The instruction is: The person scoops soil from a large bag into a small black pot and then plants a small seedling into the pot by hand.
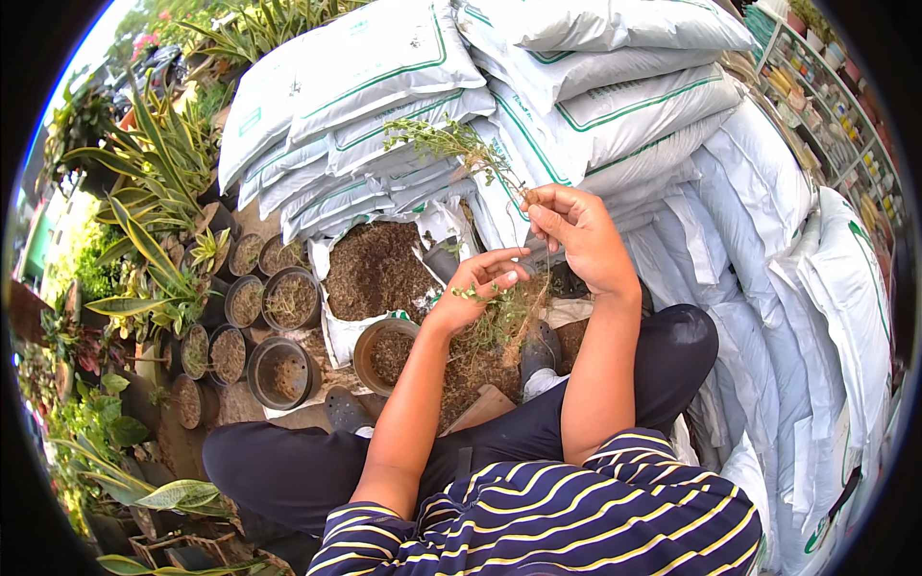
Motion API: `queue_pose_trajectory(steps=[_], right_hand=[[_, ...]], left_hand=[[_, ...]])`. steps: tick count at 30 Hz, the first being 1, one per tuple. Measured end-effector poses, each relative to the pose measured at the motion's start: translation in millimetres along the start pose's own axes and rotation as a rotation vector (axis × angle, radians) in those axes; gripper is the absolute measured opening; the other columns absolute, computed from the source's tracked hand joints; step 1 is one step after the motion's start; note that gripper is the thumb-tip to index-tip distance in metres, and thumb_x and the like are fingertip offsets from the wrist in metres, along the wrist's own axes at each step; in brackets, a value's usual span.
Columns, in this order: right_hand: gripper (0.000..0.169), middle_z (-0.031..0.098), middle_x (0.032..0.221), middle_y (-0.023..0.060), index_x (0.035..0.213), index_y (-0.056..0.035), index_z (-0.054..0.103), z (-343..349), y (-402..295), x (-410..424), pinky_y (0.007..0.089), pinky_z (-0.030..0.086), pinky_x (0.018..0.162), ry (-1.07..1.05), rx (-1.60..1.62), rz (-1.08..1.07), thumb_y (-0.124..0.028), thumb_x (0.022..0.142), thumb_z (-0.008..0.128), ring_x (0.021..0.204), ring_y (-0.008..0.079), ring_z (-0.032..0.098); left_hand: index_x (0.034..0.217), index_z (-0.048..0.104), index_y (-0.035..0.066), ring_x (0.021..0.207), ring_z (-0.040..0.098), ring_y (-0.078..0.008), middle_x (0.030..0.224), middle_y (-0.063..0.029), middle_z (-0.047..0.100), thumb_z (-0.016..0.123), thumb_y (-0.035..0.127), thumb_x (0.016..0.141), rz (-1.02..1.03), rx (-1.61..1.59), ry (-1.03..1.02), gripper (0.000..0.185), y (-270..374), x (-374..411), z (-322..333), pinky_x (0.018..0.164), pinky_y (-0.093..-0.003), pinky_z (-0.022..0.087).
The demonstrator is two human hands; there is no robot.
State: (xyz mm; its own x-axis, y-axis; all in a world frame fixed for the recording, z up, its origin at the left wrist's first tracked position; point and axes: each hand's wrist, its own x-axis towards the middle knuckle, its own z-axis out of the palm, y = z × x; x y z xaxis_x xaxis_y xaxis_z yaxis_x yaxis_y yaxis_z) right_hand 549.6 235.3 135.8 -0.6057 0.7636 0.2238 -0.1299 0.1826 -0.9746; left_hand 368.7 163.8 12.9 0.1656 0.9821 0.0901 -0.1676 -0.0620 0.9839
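Note:
My right hand [587, 234] pinches the thin stems of an uprooted leafy plant [450, 140] between thumb and fingertips. Its green top points up and left, in front of the stacked sacks. My left hand [475, 288] is just below and to the left, fingers loosely curled near a hanging stem. Small leaves show beside its palm, but whether it grips a stem is unclear. Beneath both hands lies a tangle of pulled plants with pale roots [515, 331]. A black plastic pot [385, 353] with soil stands by my left forearm.
An opened sack of dark potting soil [374, 270] lies ahead. Several black pots [292, 299] with soil and dry growth stand left, near an emptier pot [284, 374]. White sacks [389, 65] pile up ahead and right. Snake plants [155, 158] line the left; shelves [839, 108] stand far right.

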Motion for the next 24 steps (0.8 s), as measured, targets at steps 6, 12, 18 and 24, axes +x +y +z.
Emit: queue_pose_trajectory(steps=[6,12,18,24], right_hand=[[0.020,0.061,0.084,-0.0055,0.109,0.0001,0.069,-4.6,-0.9,0.5,0.0197,0.038,0.065,0.102,0.019,-0.035,-0.018,0.101,0.066,0.074,0.0017,0.048],[0.020,0.062,0.085,-0.0043,0.109,0.0024,0.068,-11.2,-4.8,-0.6,0.0211,0.040,0.070,0.301,0.027,-0.115,-0.015,0.101,0.065,0.077,0.0033,0.048],[0.020,0.063,0.086,-0.0025,0.109,0.0033,0.068,-25.8,-8.7,-3.8,0.0208,0.041,0.069,0.394,0.041,-0.079,-0.014,0.100,0.065,0.075,0.0046,0.050],[0.019,0.068,0.088,0.0013,0.109,-0.0004,0.068,-13.0,-4.5,-1.4,0.0230,0.045,0.067,0.296,-0.001,-0.059,-0.017,0.099,0.067,0.077,0.0073,0.059]], left_hand=[[0.101,0.064,0.005,0.088,0.056,-0.0095,0.094,0.0015,0.063,0.066,0.023,0.101,-0.011,-0.010,0.013,0.019,6.2,-7.5,-13.3,0.084,-0.0293,0.045],[0.099,0.059,0.007,0.085,0.051,-0.0082,0.088,0.0042,0.055,0.058,0.027,0.106,0.088,-0.132,0.139,0.022,-5.1,-11.4,-39.3,0.082,-0.0274,0.043],[0.099,0.058,0.005,0.084,0.052,-0.0089,0.088,0.0034,0.055,0.057,0.024,0.107,0.014,0.121,0.271,0.021,-20.4,-10.9,-53.6,0.081,-0.0277,0.045],[0.127,0.059,0.003,0.094,0.060,-0.0114,0.111,-0.0050,0.069,0.059,0.018,0.105,-0.078,0.112,0.391,0.027,13.5,-15.2,-41.3,0.088,-0.0284,0.048]])
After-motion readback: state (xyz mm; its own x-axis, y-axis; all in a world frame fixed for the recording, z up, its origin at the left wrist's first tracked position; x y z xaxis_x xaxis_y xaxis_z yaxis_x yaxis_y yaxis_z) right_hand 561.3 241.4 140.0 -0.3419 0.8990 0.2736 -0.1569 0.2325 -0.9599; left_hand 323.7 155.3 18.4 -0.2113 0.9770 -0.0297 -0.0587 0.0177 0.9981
